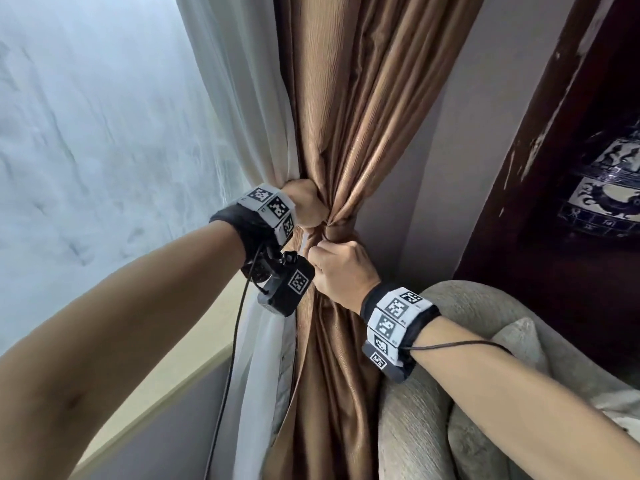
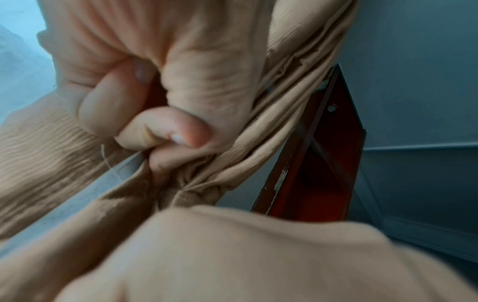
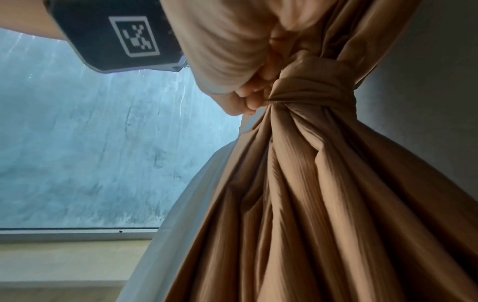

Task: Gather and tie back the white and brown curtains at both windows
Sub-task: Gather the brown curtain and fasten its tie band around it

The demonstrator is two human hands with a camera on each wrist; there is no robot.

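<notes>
From my head view, the brown curtain [image 1: 349, 109] drops down the middle of the frame, cinched at centre into a waist with a band of its own cloth wrapped round it. The white curtain [image 1: 242, 109] hangs just left of it, touching, with the frosted window [image 1: 86, 133] filling the upper left. My left hand [image 1: 306, 206] is fisted at the cinch, fingers curled tight into brown fabric. My right hand [image 1: 341, 268] sits just below, also curled, pinching cloth at the knot [image 1: 327, 232]. Room is tight: a grey wall [image 1: 464, 174] right behind the curtain, a dark wooden cabinet [image 1: 554, 168] at the right edge, a grey upholstered chair [image 1: 433, 393] pressing in at lower right, the pale sill [image 1: 180, 358] at lower left.

My left wrist view is blurred: curled fingers [image 2: 165, 130] buried in brown folds, the wrapped band [image 2: 196, 196] below centre, the red-brown cabinet edge [image 2: 323, 153] right of it.

From the right wrist, looking up: the knot [image 3: 310, 90] sits at upper centre, fingertips [image 3: 250, 98] gripping its left side, the curtain fanning wide below. Window glass [image 3: 77, 143] fills the left, sill [image 3: 72, 263] at lower left.
</notes>
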